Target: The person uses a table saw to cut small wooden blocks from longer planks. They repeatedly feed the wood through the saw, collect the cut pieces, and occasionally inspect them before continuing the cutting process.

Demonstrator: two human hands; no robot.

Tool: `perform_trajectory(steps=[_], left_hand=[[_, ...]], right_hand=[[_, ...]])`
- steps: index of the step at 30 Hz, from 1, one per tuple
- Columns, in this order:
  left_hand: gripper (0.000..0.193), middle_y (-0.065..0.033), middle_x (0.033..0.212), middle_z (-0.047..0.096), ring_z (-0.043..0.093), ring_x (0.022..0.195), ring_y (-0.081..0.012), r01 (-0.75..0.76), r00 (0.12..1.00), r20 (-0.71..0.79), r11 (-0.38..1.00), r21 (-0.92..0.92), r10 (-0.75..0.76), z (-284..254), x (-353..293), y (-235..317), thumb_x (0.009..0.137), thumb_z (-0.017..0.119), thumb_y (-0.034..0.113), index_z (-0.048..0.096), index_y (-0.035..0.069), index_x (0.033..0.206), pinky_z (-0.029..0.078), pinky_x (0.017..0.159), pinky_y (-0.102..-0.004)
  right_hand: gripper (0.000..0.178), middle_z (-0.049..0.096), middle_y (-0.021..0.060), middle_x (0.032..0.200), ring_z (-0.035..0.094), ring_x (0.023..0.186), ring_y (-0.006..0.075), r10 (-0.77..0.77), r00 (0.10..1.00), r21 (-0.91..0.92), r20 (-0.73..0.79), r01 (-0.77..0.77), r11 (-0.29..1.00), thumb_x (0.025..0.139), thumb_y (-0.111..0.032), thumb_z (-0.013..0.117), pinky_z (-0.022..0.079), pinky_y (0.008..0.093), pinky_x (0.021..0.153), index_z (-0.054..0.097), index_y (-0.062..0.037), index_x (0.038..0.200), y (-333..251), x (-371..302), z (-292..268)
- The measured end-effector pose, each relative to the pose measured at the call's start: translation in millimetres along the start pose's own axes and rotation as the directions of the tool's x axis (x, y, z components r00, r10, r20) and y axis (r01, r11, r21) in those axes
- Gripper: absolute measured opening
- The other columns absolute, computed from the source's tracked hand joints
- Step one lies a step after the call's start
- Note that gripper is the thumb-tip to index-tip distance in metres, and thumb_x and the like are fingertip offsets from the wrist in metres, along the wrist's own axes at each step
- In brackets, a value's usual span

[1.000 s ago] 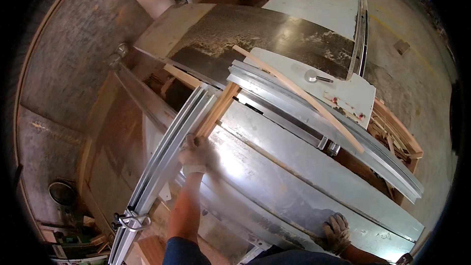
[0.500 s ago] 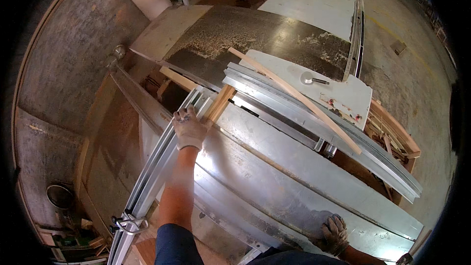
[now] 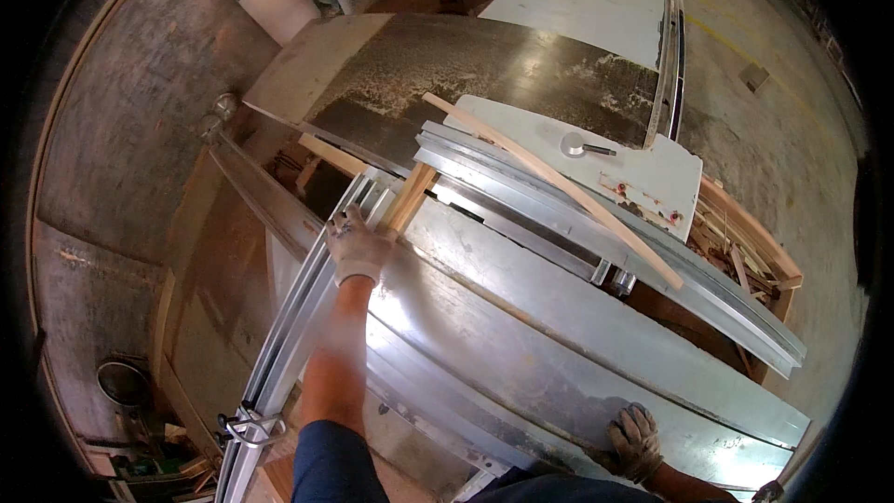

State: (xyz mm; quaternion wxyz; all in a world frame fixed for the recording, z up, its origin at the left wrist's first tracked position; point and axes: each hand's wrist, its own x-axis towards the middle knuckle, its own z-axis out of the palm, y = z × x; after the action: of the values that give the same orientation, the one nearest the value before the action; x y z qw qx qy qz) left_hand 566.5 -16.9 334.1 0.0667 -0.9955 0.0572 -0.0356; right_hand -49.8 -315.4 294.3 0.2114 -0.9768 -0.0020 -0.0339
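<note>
"I'm on the feed too. What does the left hand have?"

"I see it gloved, laid over the grooved metal rail on the left, fingers bent across the top. Its underside is hidden from me, so I can't tell whether it is clasping the rail or only resting there."

"And the wood piece?"

"I find it just right of that rail, at the far left of the metal table. Its near end is right beside the hand; I can't make out whether they touch. Its far end is by the left end of the metal beam, which slants off to the right."

"The right hand?"

"I have it on the near right part of the table, gloved, fingers loosely bent, not closed round anything I can see."

"What else?"

"A thin slat lies diagonally across the beam, and beyond is a pale panel. Near left, I see a clamp at the rail; on the right, wood offcuts."
</note>
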Motion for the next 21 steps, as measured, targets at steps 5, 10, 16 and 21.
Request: perform_trajectory(steps=[5,10,16,21], left_hand=[[0.115,-0.0226,0.166,0.04,0.035,0.156,-0.0408,-0.011,0.977,0.215,0.999,0.046,0.001,-25,4,10,0.089,0.074,0.07,0.026,-0.001,0.167,0.032,0.128,-0.0471],[0.106,-0.0245,0.161,0.047,0.039,0.153,-0.0403,0.015,0.991,0.135,1.0,0.024,-0.019,-26,-3,14,0.088,0.077,0.067,0.039,0.002,0.162,0.031,0.129,-0.0467],[0.115,-0.0225,0.172,0.034,0.023,0.163,-0.0409,-0.002,0.959,0.279,0.988,0.156,-0.042,-14,14,16,0.092,0.065,0.074,0.022,0.0,0.17,0.018,0.133,-0.0459],[0.107,-0.0204,0.169,0.037,0.028,0.159,-0.0395,0.053,0.977,0.203,0.997,0.051,-0.062,-35,11,22,0.091,0.072,0.067,0.03,0.005,0.168,0.023,0.131,-0.0474]], right_hand=[[0.049,0.06,0.0222,0.141,0.057,0.128,0.0469,0.0,1.0,-0.021,0.003,0.0,1.0,0.087,-0.037,0.076,0.044,0.0681,0.109,0.07,-0.0099,0.127,3,-4,4],[0.052,0.059,0.0224,0.145,0.058,0.129,0.047,0.014,0.999,-0.003,0.031,-0.013,1.0,0.086,-0.042,0.077,0.044,0.068,0.11,0.072,-0.0102,0.127,5,-5,4],[0.057,0.059,0.0216,0.14,0.057,0.13,0.0463,-0.045,0.986,0.016,0.157,0.044,0.999,0.085,-0.046,0.079,0.043,0.069,0.11,0.069,-0.0098,0.129,15,24,1],[0.063,0.06,0.0188,0.131,0.057,0.127,0.044,-0.225,0.974,-0.129,-0.036,0.218,0.967,0.08,-0.043,0.087,0.046,0.0668,0.108,0.066,-0.0095,0.129,38,141,-18]])
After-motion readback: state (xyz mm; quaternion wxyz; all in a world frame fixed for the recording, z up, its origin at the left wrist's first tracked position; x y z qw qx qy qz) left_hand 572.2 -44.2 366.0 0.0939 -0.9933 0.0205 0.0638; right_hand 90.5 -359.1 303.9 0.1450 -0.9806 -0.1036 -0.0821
